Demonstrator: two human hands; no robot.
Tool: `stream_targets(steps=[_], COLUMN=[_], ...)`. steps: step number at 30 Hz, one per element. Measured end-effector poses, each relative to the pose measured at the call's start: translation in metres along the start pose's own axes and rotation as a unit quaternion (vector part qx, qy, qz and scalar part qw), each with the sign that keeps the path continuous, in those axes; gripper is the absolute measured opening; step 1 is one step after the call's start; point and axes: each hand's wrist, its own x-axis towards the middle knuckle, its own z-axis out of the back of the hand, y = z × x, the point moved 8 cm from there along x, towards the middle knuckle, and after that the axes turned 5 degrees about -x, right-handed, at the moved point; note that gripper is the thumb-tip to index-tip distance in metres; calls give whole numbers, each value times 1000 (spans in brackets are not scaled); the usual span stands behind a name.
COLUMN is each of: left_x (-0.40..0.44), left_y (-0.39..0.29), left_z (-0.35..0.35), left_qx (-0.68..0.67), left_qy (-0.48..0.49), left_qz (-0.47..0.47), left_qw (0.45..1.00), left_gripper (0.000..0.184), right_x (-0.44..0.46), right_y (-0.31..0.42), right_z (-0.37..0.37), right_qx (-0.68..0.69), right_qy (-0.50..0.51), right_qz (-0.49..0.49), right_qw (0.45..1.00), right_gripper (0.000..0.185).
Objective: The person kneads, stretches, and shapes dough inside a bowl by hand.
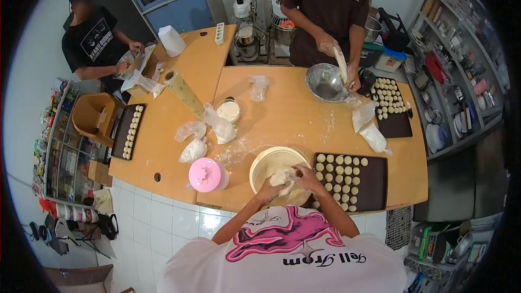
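Observation:
Over a cream-coloured bowl (255,165) at the table's front edge, both my hands are closed around a lump of pale dough (282,178). My left hand (267,191) grips it from the left and below. On the other side, my right hand (306,178) has its fingers curled on the dough's right end. Some of the bowl's inside is hidden by the hands. Just right of the bowl lies a dark baking tray (373,184) with rows of small round dough balls (339,179). A pink lidded container (208,174) stands to the left.
Across the table a person (328,16) stretches dough over a metal bowl (325,82). Another person (92,38) handles plastic at the left table. Flour bags (194,149), a small white tub (228,111), a plastic roll (183,93) and a second tray (396,125) stand on the table.

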Motion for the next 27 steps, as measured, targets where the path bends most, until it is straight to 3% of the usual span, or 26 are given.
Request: stream_targets(steps=[1,4,8,11,14,17,19,22,27], left_x=[-2,-2,7,8,8,8,9,9,3], left_y=[-9,-8,9,10,-11,-35,-38,-37,-42], left_z=[-6,-8,-6,-1,2,-4,-5,-6,-9], left_qx=[15,34,-39,-34,84,155,163,140,80], left_qy=[13,26,65,10,-42,-32,-30,-44,-46], left_qz=[0,8,38,77,37,-88,-90,-65,-33], left_qw=[1000,999,996,996,995,983,982,987,995], left_gripper=[48,47,44,42,39,34,31,28,31], right_x=[-3,1,-6,-8,-4,1,1,-3,5], right_y=[9,10,20,26,14,-2,-2,8,-24], right_z=[3,1,8,13,11,9,8,13,2], right_qx=[-76,-95,-57,-71,-63,28,125,140,209], right_qy=[-26,-37,-31,-44,-59,-69,-79,-79,5], right_qz=[45,157,105,87,59,35,36,33,-90], right_qw=[996,982,992,993,994,997,988,986,974], right_gripper=[27,25,25,22,23,23,25,24,25])
